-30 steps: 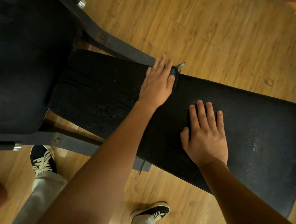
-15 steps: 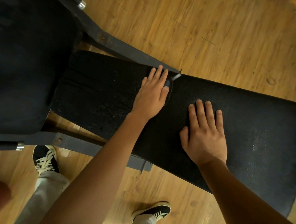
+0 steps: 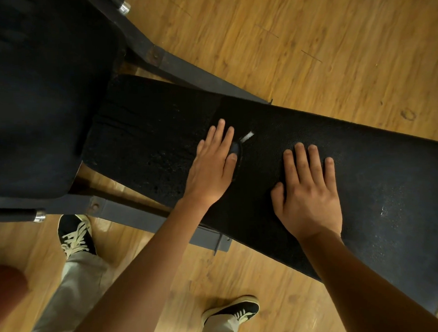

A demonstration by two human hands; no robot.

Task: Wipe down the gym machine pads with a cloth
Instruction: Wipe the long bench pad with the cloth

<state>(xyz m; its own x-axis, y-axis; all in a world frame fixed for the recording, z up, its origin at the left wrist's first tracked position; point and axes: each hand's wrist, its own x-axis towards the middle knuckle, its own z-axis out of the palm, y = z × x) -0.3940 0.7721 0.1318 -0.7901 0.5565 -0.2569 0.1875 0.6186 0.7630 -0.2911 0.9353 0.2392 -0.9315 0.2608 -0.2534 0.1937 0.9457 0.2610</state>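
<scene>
Head view, the only one we have.

Risks:
- We judge the cloth is only pinned, not gripped. The left hand lies flat on it with fingers straight, so a fast stroke could let it slide out or bunch under the palm.
- The long pad has a rough, pitted stretch at its end nearest the big seat pad. The cloth could snag there or drag crumbs onto the smoother part.
- The cloth is dark on a dark pad, so missed strips would be hard to spot.
- The right hand is flat, palm down and empty on the pad. We'd likely skip the patch under it unless it shifts.
- The frame bracket juts from the pad's near edge, so an overrun stroke could clip knuckles.

Position: the cloth is almost wholly under the left hand, around mid-width of the pad. Only an edge shows by the little finger, with a white tag poking out. The right hand is near it, on the pad's smoother side, not touching the cloth.
</scene>
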